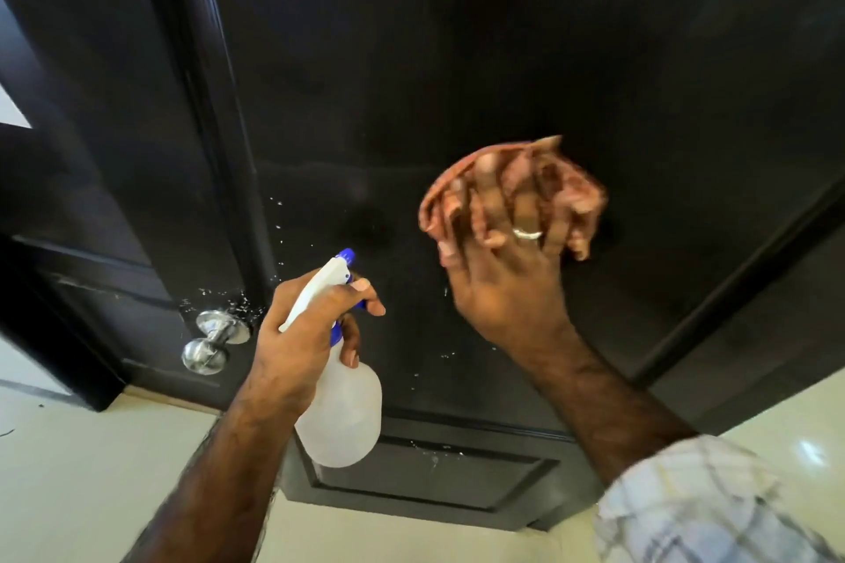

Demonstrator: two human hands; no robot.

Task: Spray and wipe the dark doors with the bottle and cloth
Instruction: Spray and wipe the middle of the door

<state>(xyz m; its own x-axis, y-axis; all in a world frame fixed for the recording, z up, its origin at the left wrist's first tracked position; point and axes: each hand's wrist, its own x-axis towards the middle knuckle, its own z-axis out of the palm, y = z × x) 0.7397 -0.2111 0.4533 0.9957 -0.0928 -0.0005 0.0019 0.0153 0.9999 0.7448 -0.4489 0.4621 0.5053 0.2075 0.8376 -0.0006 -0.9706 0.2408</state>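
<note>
Under the right hand (507, 270), pressed flat against the dark door (457, 59), lies the reddish-brown cloth (512, 187), bunched and spilling out past the fingertips above and to both sides. The fingers of that hand are spread and nearly straight over the cloth, with a silver ring (526, 234) on one of them; the hand and cloth are blurred. A checked sleeve (695, 503) covers the forearm behind it.

Left of and below the right hand, well apart from it, the left hand (311, 334) grips the neck of a translucent white spray bottle (343, 416), fingers curled round it and one finger reaching over the blue trigger. The bottle's white head and blue nozzle (345, 255) point up toward the door, and its round body hangs below the hand.

Water droplets (276, 233) speckle the door panel left of the nozzle and below the cloth. Above the cloth the door panel runs broad and bare up to the top of the view. Left of the left hand, a shiny chrome doorknob (212, 341) sticks out near the door's edge, with droplets around it, beside the raised dark frame moulding (201, 105). Right of the right hand, another dark moulding edge (750, 270) slants downward. Below both hands, a recessed lower panel (434, 475) meets the pale tiled floor (91, 471).
</note>
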